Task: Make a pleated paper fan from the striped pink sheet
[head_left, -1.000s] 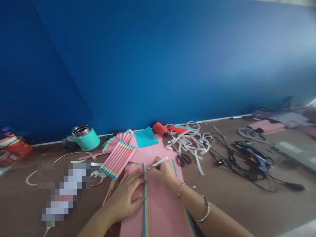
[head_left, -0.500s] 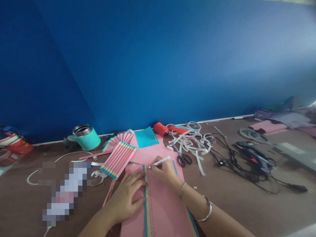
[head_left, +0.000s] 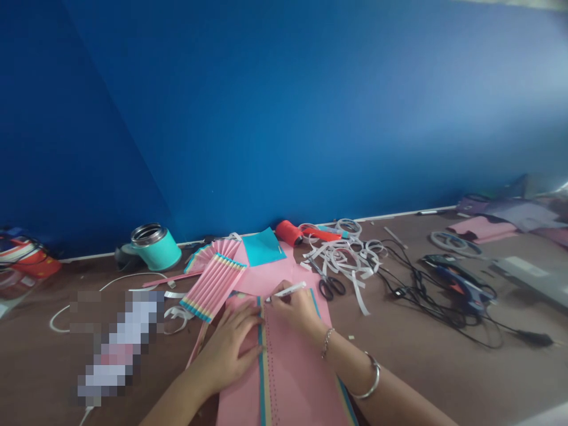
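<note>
My right hand (head_left: 295, 309) is closed around a white pen (head_left: 290, 290), its tip low over the pink paper (head_left: 302, 373) near the far end of a dotted line. Rows of small dark dots run down the sheet beside a blue and cream strip (head_left: 262, 378). With fingers spread, my left hand (head_left: 231, 349) lies flat on the paper, its fingertips at that strip. Beyond it, to the left, rest pleated pink papers (head_left: 213, 287) with blue and cream edges. A blue paper square (head_left: 265, 247) lies on more pink paper behind my hands.
Scissors (head_left: 331, 287) lie right of the paper, below a tangle of white strips (head_left: 344, 254). A red spool (head_left: 288, 232) is by the wall. Black cables (head_left: 417, 290) and a glue gun (head_left: 465, 287) sit farther right. On the left stands an open turquoise mug (head_left: 155, 247).
The pen tip has shifted slightly toward the far end of the paper. My left hand stays on the sheet, its thumb moved a little. The view has shifted slightly.
</note>
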Motion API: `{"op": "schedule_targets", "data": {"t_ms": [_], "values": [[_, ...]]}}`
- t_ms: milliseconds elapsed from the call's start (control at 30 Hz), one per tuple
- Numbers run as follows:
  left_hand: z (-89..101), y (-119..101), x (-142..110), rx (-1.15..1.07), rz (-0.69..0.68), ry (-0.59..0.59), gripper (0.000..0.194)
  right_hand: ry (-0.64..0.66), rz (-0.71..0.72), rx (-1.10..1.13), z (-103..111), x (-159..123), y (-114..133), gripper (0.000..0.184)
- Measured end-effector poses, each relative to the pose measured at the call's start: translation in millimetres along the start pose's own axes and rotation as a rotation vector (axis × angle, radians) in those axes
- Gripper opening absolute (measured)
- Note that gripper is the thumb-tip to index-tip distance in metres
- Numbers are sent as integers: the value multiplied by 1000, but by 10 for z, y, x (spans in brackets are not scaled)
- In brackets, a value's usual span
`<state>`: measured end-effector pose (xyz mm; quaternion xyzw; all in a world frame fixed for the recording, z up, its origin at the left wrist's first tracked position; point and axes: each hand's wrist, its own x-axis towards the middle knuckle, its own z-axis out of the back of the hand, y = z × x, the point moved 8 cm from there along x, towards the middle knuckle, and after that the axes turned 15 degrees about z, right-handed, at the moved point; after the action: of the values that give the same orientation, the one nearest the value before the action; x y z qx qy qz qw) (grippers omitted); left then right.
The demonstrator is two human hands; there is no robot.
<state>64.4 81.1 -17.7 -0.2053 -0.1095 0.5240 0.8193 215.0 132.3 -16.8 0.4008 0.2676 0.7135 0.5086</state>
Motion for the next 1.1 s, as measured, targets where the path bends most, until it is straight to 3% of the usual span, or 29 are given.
{"op": "schedule_targets", "data": {"t_ms": [300, 467, 1100], "values": [[-2, -11, 63, 37, -31, -47, 31, 17, 6, -15, -9, -6, 12, 8], [23, -22, 76, 45, -50, -96, 36, -34, 9, -6, -10, 9, -75, 11], [29, -24, 80, 31, -43, -114, 39, 13, 12, 36, -33, -1, -19, 9]]}}
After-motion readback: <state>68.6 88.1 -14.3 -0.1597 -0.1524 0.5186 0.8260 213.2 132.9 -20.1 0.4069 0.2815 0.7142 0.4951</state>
